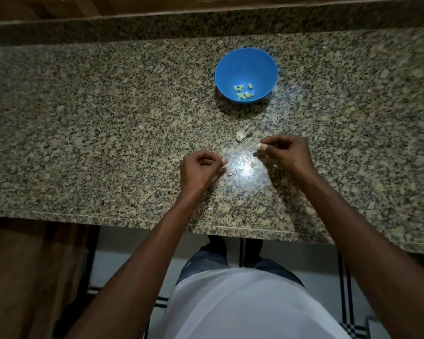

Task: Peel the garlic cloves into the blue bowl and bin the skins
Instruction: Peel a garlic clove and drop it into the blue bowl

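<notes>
While peeled cloves (243, 91) fill bowl (233, 69), fingers (264, 146) pinch clove (258, 145).

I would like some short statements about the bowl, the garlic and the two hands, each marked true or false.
1. The blue bowl holds several peeled cloves. True.
2. The right hand pinches a garlic clove at its fingertips. True.
3. The left hand rests inside the bowl. False: it is over the granite counter, well short of the bowl.
4. A loose piece of garlic skin lies on the counter between the bowl and the right hand. True.
5. The bowl is tipped on its side. False: it stands upright.
</notes>
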